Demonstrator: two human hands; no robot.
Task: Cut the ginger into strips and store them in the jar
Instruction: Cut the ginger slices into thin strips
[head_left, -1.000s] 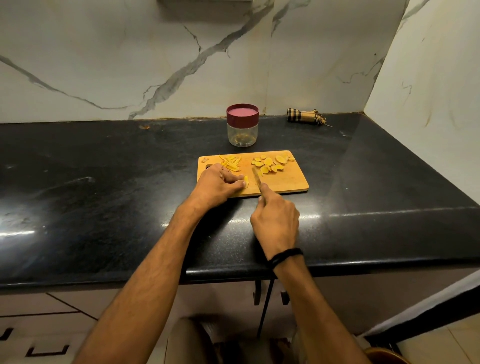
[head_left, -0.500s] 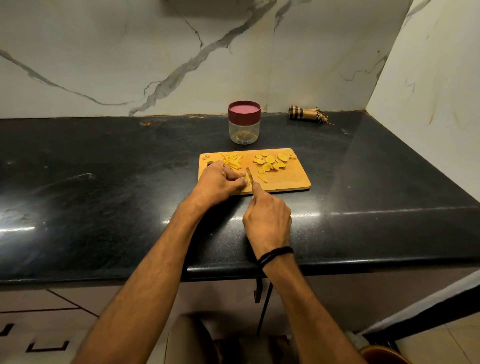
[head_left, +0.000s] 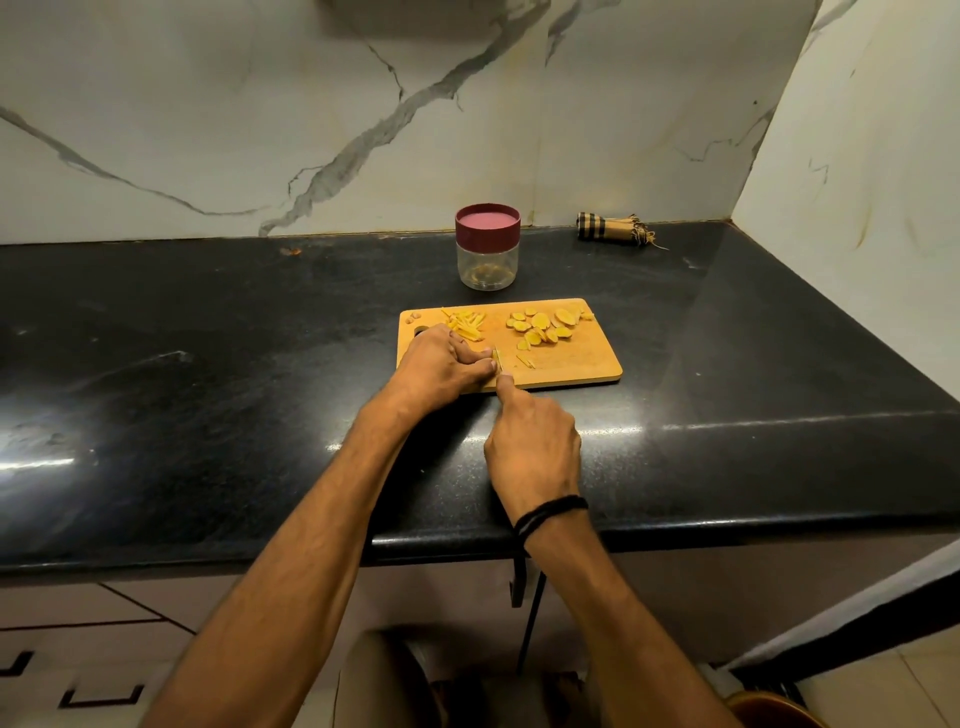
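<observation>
Right hand (head_left: 532, 447) has slid the knife (head_left: 499, 359) left since a second ago; the blade now sits right against the left fingertips, where before there was a gap.

Right hand, nearest the counter (head_left: 208, 364) edge: fingers wrapped round the handle, which is hidden in the fist, index finger laid forward along the blade's back. Blade's long axis runs away from the person, tip toward the far wall.

Left hand (head_left: 441, 369), just ahead and to the left: fingers curled under, tips pressing down on the board (head_left: 582, 364). The ginger it pins is mostly hidden by those fingers; I judge it sits under the tips, touching the blade's left side. So the next cut falls immediately right of the left fingertips, very little margin, finger risk.

A few loose strips (head_left: 524, 361) lie just right of the blade. Beyond the left hand: cut pile (head_left: 467, 325). Beyond and right of the knife: uncut slices (head_left: 545, 327), a fair batch, so cutting looks roughly half done.

Jar (head_left: 487, 260) stands past the board's far edge, straight ahead between both hands, lid (head_left: 487, 223) on. Left hand is nearer it. Nothing stored yet, as far as I can tell.

Cloth (head_left: 613, 228) lies far right by the wall.
</observation>
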